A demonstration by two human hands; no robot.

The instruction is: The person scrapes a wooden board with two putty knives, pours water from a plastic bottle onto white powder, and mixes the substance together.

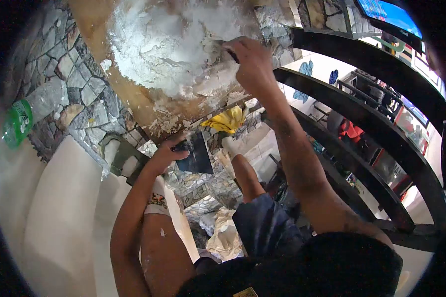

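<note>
Pinching a dark tool (233, 55) in the right hand (252, 62) at one o'clock, by white paste (158, 47) at eleven; clasping a black plate (197, 157) in the left hand (162, 157) at nine; best kept low-angled, with even pressure

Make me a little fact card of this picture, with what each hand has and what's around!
Left hand: holding a dark flat plate
Right hand: holding a small dark thing, too hidden to name
Board: brown, messy on top
White stuff: thick, spread over the board
Bottle: clear, green label, left of the board
Yellow thing: crumpled, by the board's edge
</note>
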